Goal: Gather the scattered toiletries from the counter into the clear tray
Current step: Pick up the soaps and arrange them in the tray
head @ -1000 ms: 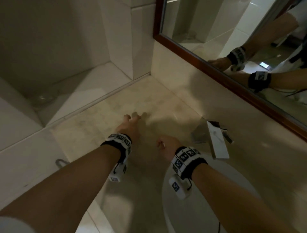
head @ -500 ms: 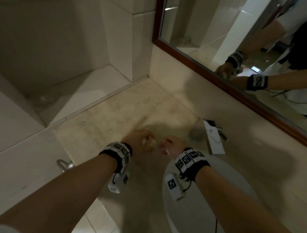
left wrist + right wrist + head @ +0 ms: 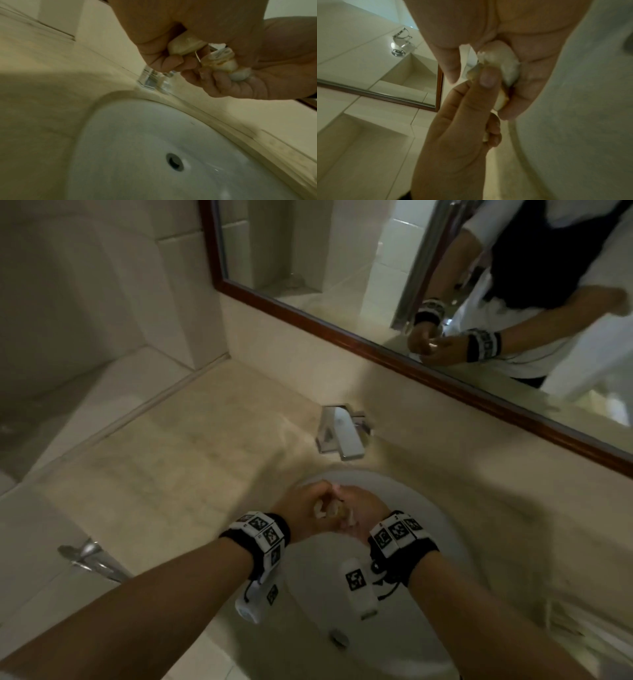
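A small pale, crumpled wrapped item [image 3: 217, 59], too blurred to identify, sits between the two hands above the near-left part of the white sink basin [image 3: 428, 508]. The left hand [image 3: 301, 508] has its fingers curled round one end of it, and the right hand [image 3: 363, 508] pinches the other end with fingers bent around it; the hands touch each other. The basin is sunk into the beige table [image 3: 191, 460], its rim curving just beside the hands. A chrome faucet [image 3: 340, 433] stands at the table's back edge behind the basin, below the wood-framed mirror [image 3: 342, 268]. The table's left stretch runs bare to a raised ledge [image 3: 102, 392] by the tiled wall. A metal fixture [image 3: 89, 556] sticks out near the table's front-left edge.
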### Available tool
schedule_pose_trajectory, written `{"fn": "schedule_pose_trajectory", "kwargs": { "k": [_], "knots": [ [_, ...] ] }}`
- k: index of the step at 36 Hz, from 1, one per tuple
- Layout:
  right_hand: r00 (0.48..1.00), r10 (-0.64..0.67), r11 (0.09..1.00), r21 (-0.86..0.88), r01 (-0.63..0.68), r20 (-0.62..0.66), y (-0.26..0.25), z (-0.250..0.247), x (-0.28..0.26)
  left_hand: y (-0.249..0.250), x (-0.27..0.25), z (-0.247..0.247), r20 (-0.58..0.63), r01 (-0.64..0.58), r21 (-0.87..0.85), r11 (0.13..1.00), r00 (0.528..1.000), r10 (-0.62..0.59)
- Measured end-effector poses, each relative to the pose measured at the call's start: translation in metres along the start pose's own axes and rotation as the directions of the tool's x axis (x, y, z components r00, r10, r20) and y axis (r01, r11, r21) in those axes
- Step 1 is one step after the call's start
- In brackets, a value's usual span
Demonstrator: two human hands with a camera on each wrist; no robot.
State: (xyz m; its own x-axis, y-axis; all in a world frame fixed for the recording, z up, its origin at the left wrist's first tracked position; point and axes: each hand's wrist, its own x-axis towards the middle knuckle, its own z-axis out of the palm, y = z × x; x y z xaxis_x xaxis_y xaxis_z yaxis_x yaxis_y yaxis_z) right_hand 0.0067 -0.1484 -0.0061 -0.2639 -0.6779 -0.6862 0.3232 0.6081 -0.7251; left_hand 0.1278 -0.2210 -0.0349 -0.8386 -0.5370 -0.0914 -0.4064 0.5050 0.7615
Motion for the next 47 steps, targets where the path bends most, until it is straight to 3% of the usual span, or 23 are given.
{"fn": "schedule_pose_trajectory", "kwargs": {
  "k": [3, 11, 15, 18, 22, 28, 32, 39, 47],
  "knots": [
    [0.998, -0.044, 0.996, -0.076, 0.04, -0.048, 0.017, -0.036, -0.028, 0.029, 0.004, 0.033, 0.066, -0.037, -0.013, 0.999, 0.997, 0.038],
    [0.984, -0.034, 0.999, 0.008, 0.036, -0.176, 0.057, -0.15, -0.094, 0.127, 0.021, 0.121, 0.218, -0.114, 0.033, 0.993, 0.97, 0.104],
    [0.963, -0.078, 0.986, -0.164, 0.036, -0.258, 0.074, -0.211, -0.129, 0.175, 0.023, 0.161, 0.211, -0.183, 0.034, 0.983, 0.962, 0.172],
    [0.919, -0.106, 0.973, -0.232, 0.016, -0.38, 0.09, -0.261, -0.158, 0.207, 0.027, 0.19, 0.269, -0.272, 0.06, 0.96, 0.931, 0.247],
    [0.821, -0.146, 0.952, -0.305, -0.036, -0.552, 0.121, -0.325, -0.197, 0.246, 0.033, 0.233, 0.386, -0.322, 0.088, 0.943, 0.883, 0.266],
    [0.782, 0.019, 0.998, -0.029, -0.048, -0.623, 0.167, -0.403, -0.246, 0.299, 0.041, 0.301, 0.54, -0.324, 0.151, 0.934, 0.818, 0.196],
    [0.775, 0.077, 0.995, 0.005, -0.095, -0.628, 0.197, -0.44, -0.269, 0.326, 0.046, 0.337, 0.642, -0.387, 0.193, 0.902, 0.745, 0.182],
    [0.749, 0.147, 0.973, -0.041, -0.226, -0.646, 0.236, -0.473, -0.275, 0.356, 0.051, 0.39, 0.647, -0.429, 0.319, 0.845, 0.75, 0.137],
    [0.761, 0.012, 0.922, -0.286, -0.26, -0.649, 0.245, -0.483, -0.273, 0.37, 0.05, 0.427, 0.647, -0.403, 0.367, 0.838, 0.758, 0.081]
  ]
}}
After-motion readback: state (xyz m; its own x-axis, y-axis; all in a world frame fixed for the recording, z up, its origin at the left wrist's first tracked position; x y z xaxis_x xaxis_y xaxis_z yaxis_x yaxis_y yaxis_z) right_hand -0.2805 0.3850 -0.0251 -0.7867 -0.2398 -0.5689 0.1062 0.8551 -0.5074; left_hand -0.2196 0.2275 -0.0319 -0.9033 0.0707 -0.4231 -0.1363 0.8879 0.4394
